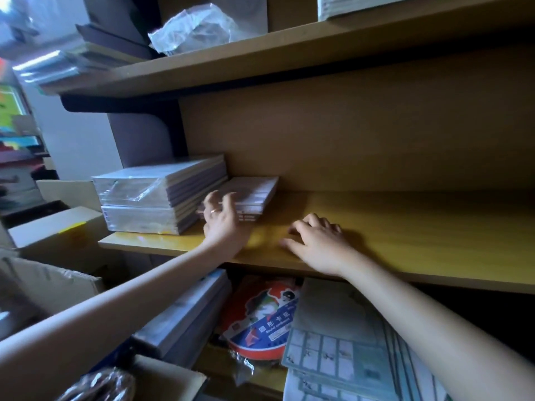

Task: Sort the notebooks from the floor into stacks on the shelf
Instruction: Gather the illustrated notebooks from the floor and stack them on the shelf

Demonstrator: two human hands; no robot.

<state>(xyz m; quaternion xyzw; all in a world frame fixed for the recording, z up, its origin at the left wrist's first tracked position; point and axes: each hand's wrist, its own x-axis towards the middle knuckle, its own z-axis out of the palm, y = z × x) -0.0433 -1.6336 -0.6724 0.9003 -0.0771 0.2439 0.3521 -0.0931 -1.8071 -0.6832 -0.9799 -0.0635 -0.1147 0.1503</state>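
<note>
A tall stack of plastic-wrapped notebooks [156,201] stands at the left end of the wooden shelf [405,227]. Right beside it lies a low stack of notebooks [252,192]. My left hand [221,218], a ring on one finger, reaches over the near corner of the low stack with fingers spread and curled at the tips, touching it. My right hand [315,241] lies palm down on the bare shelf board to the right of that stack, fingers relaxed, holding nothing.
The upper shelf [260,56] carries a crumpled plastic bag [202,27] and more wrapped stacks. Below the board lie a round card pack [260,316], grid sheets [341,351] and wrapped notebooks [185,316]. Cardboard boxes [58,227] stand at the left.
</note>
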